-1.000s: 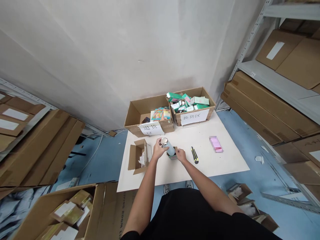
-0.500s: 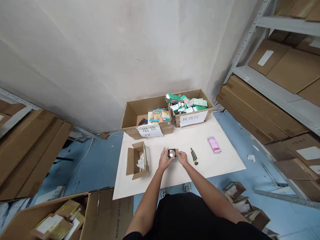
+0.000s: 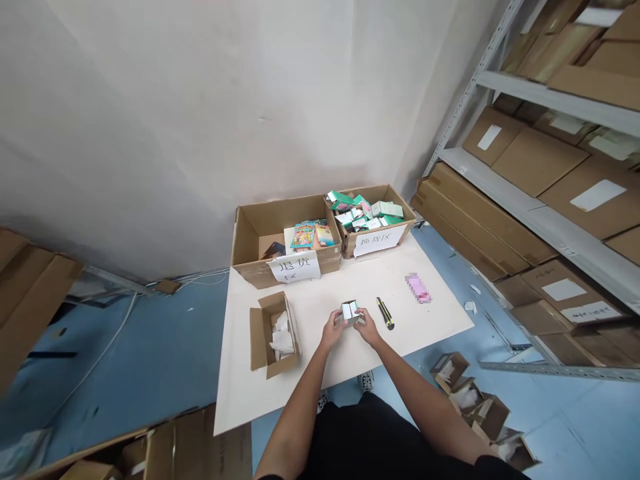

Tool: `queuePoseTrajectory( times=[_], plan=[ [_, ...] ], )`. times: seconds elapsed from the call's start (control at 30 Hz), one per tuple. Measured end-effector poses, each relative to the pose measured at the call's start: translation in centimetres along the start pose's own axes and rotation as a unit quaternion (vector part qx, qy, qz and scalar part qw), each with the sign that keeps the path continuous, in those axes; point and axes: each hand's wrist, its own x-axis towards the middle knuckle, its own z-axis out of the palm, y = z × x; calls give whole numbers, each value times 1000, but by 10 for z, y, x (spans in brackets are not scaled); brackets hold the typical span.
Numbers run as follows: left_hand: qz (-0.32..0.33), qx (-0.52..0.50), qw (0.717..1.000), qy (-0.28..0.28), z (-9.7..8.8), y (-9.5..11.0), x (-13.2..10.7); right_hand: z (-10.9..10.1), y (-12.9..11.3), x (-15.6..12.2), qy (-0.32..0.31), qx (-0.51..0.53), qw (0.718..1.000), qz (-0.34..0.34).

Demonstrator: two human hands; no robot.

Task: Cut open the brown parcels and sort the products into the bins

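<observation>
Just left of the utility knife (image 3: 385, 312), on the white desk (image 3: 310, 387), my hands are clamped on a small white-and-green box (image 3: 350, 311). My left hand (image 3: 332, 329) grips its left side. My right hand (image 3: 369, 326) grips its right side, between box and knife. The box sits at my fingertips, beyond both palms, equally near each hand. Its long axis cannot be read at this size.

Further left of the knife is an open carton (image 3: 273, 330) with white paper inside. To the right of the knife lies a pink item (image 3: 417, 288), blurred. Beyond the knife stands a labelled carton of green packets (image 3: 349, 245).
</observation>
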Motion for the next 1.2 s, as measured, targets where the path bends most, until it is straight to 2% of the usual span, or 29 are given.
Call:
queuePoseTrajectory(
  times=[0.07, 0.17, 0.27, 0.37, 0.43, 0.53, 0.67, 0.8, 0.97, 1.1, 1.2],
  plan=[
    [10, 1, 1000, -16, 2, -6, -1, 7, 3, 1, 26, -3, 1000, -8],
    [1, 33, 999, 6, 1, -6, 7, 20, 0, 9, 70, -40, 997, -21],
    [-13, 86, 996, 16, -4, 8, 20, 25, -14, 18, 93, -51, 994, -27],
    [12, 123, 992, 9, -10, 34, 33, 21, -39, 23, 104, -37, 993, -53],
    [41, 129, 991, 7, -13, 60, 42, 14, -61, 29, 111, -23, 991, -75],
    [84, 114, 990, 11, -12, 110, 62, -2, -104, 48, 125, -7, 987, -105],
    [154, 82, 984, 23, -2, 188, 106, -35, -168, 94, 133, -2, 979, -156],
    [201, 55, 977, 36, 22, 263, 166, -84, -229, 161, 124, -26, 969, -214],
    [238, 78, 964, 85, 65, 344, 251, -150, -297, 255, 116, -60, 952, -278],
    [280, 103, 947, 116, 94, 395, 321, -193, -338, 330, 113, -73, 932, -337],
    [278, 102, 947, 123, 110, 419, 371, -217, -357, 383, 115, -82, 923, -359]
  ],
)
